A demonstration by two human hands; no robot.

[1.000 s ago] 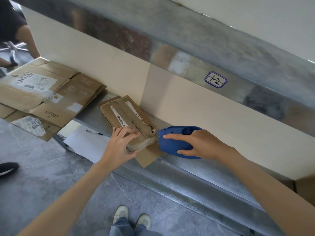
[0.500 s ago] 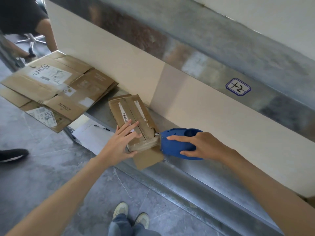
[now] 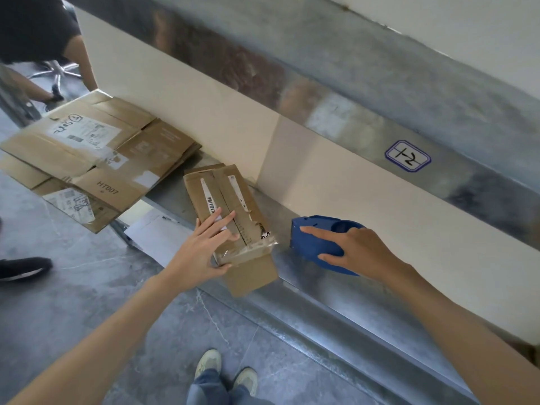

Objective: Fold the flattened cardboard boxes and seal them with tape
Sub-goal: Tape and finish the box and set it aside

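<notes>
One small cardboard box (image 3: pixel 230 217) is mid-taping: our left hand (image 3: pixel 201 247) presses flat on it, fingers spread. Our right hand (image 3: pixel 356 249) is clamped on the blue tape dispenser (image 3: pixel 318 244), apart from the box; next, bring it onto the seam.

A small brown cardboard box (image 3: pixel 226 211) lies folded on the metal shelf (image 3: pixel 306 276), its near end flap wrapped in clear tape and jutting over the edge. A blue tape dispenser (image 3: pixel 317 241) sits just right of it. Flattened cardboard boxes (image 3: pixel 96 159) lie stacked to the left
</notes>
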